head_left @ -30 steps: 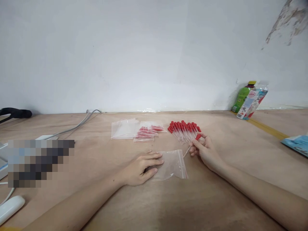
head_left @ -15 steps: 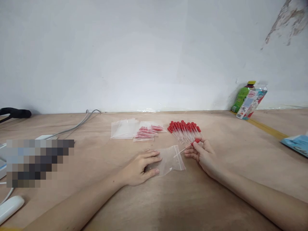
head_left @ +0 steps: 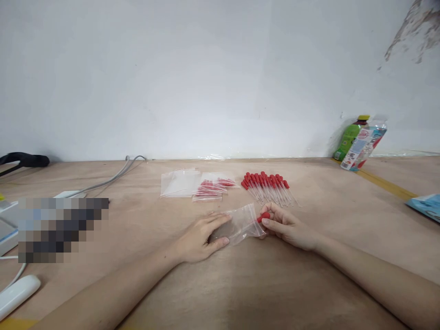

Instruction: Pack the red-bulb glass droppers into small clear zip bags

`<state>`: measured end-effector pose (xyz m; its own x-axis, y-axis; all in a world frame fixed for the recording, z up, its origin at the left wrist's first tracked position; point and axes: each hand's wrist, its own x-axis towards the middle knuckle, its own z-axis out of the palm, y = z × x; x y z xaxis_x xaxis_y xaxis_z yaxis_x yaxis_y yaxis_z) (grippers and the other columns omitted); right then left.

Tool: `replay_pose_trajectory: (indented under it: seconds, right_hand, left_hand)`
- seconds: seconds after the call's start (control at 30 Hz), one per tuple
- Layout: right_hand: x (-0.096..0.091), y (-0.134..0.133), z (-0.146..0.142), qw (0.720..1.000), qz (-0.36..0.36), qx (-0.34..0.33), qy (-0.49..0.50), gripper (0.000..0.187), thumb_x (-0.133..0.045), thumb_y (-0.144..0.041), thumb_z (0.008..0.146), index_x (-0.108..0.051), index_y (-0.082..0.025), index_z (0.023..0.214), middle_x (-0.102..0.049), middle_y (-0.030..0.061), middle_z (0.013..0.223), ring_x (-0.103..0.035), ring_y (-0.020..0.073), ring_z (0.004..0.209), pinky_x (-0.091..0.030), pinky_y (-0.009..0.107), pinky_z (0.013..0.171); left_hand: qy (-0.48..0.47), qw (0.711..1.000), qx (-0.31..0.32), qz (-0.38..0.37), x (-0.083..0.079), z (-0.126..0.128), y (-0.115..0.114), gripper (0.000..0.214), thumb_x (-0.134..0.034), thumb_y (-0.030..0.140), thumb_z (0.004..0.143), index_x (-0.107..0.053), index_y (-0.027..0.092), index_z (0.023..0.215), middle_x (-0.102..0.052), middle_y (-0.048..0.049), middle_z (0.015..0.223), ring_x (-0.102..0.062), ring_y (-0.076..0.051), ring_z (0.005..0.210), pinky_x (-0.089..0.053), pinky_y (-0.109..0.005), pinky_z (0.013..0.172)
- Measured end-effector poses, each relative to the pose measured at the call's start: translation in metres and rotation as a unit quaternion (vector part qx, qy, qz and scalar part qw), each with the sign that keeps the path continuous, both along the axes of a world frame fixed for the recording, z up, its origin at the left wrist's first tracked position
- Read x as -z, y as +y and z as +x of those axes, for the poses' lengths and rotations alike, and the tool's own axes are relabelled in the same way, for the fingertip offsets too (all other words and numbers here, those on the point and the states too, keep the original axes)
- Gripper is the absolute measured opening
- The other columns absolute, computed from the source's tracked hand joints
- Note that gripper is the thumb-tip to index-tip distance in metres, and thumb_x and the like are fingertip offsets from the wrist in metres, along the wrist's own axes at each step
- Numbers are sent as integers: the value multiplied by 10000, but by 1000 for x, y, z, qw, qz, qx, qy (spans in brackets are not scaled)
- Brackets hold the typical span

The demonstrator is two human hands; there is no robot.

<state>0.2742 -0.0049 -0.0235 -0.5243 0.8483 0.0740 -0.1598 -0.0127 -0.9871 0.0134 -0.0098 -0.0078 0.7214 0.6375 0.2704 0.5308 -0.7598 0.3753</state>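
A clear zip bag (head_left: 242,224) lies flat on the table with its mouth toward the right. My left hand (head_left: 204,236) rests flat over the bag's closed end, fingers apart, pressing on it. At the mouth, my right hand (head_left: 283,224) pinches a dropper by its red rubber bulb (head_left: 264,217). The dropper's thin tube reaches into the bag, and the bulb sits at the opening. Behind that hand lies a row of several droppers (head_left: 266,181) with red bulbs and clear tubes. Filled zip bags (head_left: 209,189) with red-bulbed droppers overlap to its left.
A stack of flat clear bags (head_left: 178,183) lies left of the filled ones. Two bottles, one green (head_left: 349,142) and one with a printed label (head_left: 362,146), stand by the wall. A blue packet (head_left: 426,206) lies far right. Grey cables (head_left: 113,175) and a white device (head_left: 19,295) occupy the left.
My right hand has moved left, sliding the dropper deeper into the bag until its bulb meets the mouth. My left hand stays on the bag.
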Motion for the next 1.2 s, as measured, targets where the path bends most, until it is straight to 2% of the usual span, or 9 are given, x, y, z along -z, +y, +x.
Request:
replay_pose_trajectory:
  seconds: [0.13,0.3,0.43,0.63,0.73,0.87,1.0,1.1,1.2]
  right_hand:
    - [0,5,3,1000,-14,0,-10,245,-587,-377,738,-427,-211,817,-579,-20,751,-557,109,686,-446,292,696]
    - [-2,11,12,1000,-3,9,-14,200,-592,-326,737,-445,-200,789,-587,-28,692,-547,100,621,-424,257,626]
    - [-3,12,16,998,5,-13,-62,243,-605,-356,721,-448,-194,812,-595,-32,640,-564,102,563,-438,247,565]
    - [0,8,5,990,19,71,-122,298,-625,-402,692,-466,-180,810,-566,-49,556,-539,86,475,-415,204,460]
    - [-1,5,-2,984,32,62,-166,276,-630,-403,683,-555,-161,793,-531,-55,532,-462,52,425,-345,172,409]
    - [-3,5,-1,972,78,42,-219,312,-533,-469,743,-619,-170,759,-476,-60,443,-404,50,381,-320,168,388]
    - [-8,2,3,975,22,31,-221,433,-392,-552,792,-582,-163,821,-468,-57,385,-390,59,314,-289,158,334]
    - [-10,-2,1,979,9,26,-202,358,-562,-498,711,-543,-170,853,-535,-51,528,-459,51,378,-310,142,339]
    - [-9,-4,-2,977,-2,58,-206,312,-639,-430,659,-492,-172,755,-542,-61,573,-428,23,350,-286,131,318]
  left_hand:
    - [-4,1000,5,-3,0,0,0,497,-487,335,848,-363,202,1311,-430,-81,1313,-385,-229,1209,-304,-406,1013]
    - [13,1000,5,-14,2,0,1,474,-480,363,853,-403,197,1290,-398,-85,1338,-346,-216,1239,-295,-386,1023]
    - [13,1000,-3,-12,3,-1,1,468,-500,372,840,-436,197,1269,-378,-88,1350,-337,-216,1245,-295,-375,1024]
    - [1,1000,-6,-8,2,-1,1,434,-503,356,840,-460,217,1249,-397,-87,1333,-373,-224,1219,-321,-388,1003]
    - [3,1000,-5,-11,2,-1,1,447,-500,364,841,-449,214,1259,-407,-90,1326,-384,-224,1211,-327,-381,1000]
    - [5,1000,4,-13,3,-2,2,435,-497,359,844,-452,227,1257,-409,-80,1328,-384,-227,1212,-328,-393,999]
    - [-8,1000,0,2,4,-3,3,419,-512,342,837,-474,231,1240,-392,-72,1341,-357,-243,1229,-318,-411,1003]
    - [-24,1000,-9,11,5,-2,3,377,-532,334,824,-531,233,1188,-444,-71,1297,-400,-232,1197,-340,-387,991]
    - [-29,999,-15,-6,6,-2,3,344,-524,338,831,-559,235,1157,-508,-66,1234,-478,-205,1127,-387,-349,956]
